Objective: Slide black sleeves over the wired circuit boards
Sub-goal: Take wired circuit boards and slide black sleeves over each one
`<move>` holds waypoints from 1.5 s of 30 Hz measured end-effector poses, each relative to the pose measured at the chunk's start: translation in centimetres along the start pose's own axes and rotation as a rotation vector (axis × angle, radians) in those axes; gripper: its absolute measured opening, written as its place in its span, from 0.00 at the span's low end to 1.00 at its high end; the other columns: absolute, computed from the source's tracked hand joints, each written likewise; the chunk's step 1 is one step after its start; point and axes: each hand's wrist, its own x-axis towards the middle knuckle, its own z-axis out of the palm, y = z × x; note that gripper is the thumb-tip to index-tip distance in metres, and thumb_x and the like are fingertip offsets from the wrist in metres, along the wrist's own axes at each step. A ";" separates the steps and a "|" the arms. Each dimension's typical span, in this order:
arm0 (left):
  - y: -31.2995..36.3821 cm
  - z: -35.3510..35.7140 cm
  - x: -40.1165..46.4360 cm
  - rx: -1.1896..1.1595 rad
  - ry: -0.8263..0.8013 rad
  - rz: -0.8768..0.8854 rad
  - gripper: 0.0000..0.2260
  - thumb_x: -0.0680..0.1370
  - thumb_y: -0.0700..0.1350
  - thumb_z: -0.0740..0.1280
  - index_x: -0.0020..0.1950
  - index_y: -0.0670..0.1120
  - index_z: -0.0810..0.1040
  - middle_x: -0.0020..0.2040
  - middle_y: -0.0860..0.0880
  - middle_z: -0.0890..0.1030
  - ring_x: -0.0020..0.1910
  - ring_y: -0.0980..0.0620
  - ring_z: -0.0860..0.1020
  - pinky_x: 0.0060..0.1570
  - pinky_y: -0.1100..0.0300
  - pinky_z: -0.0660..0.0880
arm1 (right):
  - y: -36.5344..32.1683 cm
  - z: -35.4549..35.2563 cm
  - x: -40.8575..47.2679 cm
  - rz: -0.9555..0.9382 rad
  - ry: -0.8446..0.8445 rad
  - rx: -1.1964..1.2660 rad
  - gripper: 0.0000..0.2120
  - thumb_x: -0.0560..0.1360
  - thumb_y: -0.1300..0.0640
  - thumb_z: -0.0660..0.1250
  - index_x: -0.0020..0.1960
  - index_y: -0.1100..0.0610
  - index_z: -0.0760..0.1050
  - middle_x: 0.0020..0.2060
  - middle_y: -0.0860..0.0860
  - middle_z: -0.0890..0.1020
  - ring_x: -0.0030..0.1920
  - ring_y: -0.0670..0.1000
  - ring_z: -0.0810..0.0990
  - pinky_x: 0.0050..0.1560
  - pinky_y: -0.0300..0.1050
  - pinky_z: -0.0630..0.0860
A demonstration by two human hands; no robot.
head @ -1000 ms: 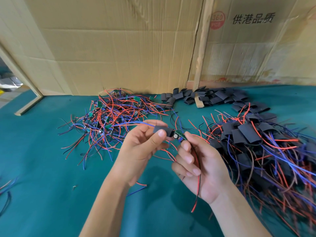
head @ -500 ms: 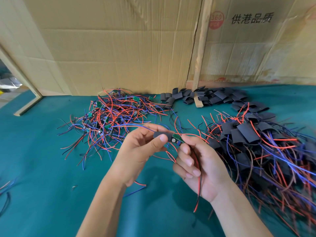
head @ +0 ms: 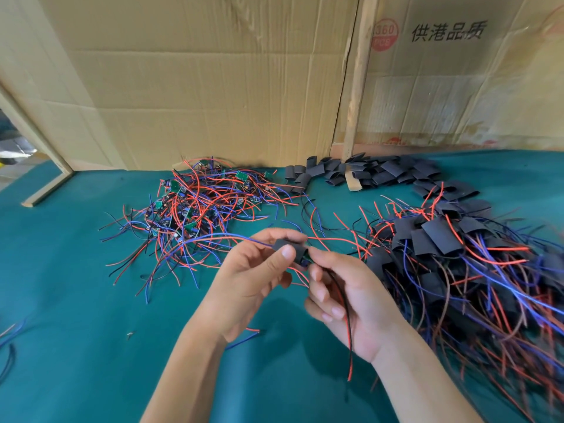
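Observation:
My left hand [head: 250, 282] pinches a black sleeve [head: 297, 249] between thumb and fingers above the green table. A small green circuit board [head: 306, 260] sits mostly inside the sleeve; only its right tip shows. My right hand [head: 345, 297] pinches that tip, and the board's red and black wires [head: 346, 312] hang down across its palm. Blue and red wires leave the sleeve's left end. A pile of bare wired boards [head: 195, 206] lies at the back left. Loose black sleeves [head: 366, 174] lie at the back centre.
A large pile of sleeved boards with wires [head: 457, 261] covers the table's right side. Cardboard walls [head: 213, 87] and a wooden post [head: 358, 96] stand behind. A few stray wires [head: 9, 346] lie at the left edge of the green tabletop [head: 76, 285].
The sleeve has slid further over the board, so less green shows. My two hands have come closer together.

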 end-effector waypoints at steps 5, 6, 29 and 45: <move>0.0 0.9 -0.2 -0.079 -0.013 0.032 0.17 0.79 0.41 0.62 0.68 0.40 0.75 0.66 0.41 0.80 0.43 0.51 0.78 0.48 0.56 0.78 | 0.4 0.0 0.0 -0.102 -0.039 -0.098 0.14 0.75 0.48 0.71 0.36 0.57 0.82 0.26 0.53 0.77 0.18 0.44 0.66 0.24 0.37 0.65; -0.1 1.1 -0.1 -0.092 0.006 0.030 0.18 0.79 0.42 0.63 0.67 0.37 0.74 0.67 0.40 0.79 0.41 0.51 0.78 0.46 0.55 0.78 | 0.6 0.1 0.1 -0.116 -0.028 -0.094 0.14 0.75 0.48 0.70 0.36 0.57 0.82 0.26 0.53 0.78 0.19 0.44 0.66 0.24 0.37 0.65; 4.8 3.8 3.0 0.298 0.187 0.212 0.19 0.76 0.45 0.67 0.66 0.50 0.70 0.40 0.47 0.84 0.38 0.47 0.84 0.46 0.53 0.81 | 3.9 -0.6 1.3 -0.742 0.561 -1.053 0.16 0.76 0.37 0.63 0.44 0.50 0.72 0.41 0.42 0.77 0.48 0.50 0.75 0.48 0.43 0.69; -0.3 6.9 9.1 1.466 -0.038 0.133 0.11 0.78 0.48 0.64 0.58 0.47 0.79 0.55 0.45 0.82 0.57 0.39 0.77 0.52 0.49 0.76 | 6.0 -1.4 2.1 -0.507 0.436 -1.704 0.14 0.72 0.51 0.59 0.29 0.53 0.73 0.30 0.52 0.81 0.36 0.58 0.81 0.33 0.48 0.71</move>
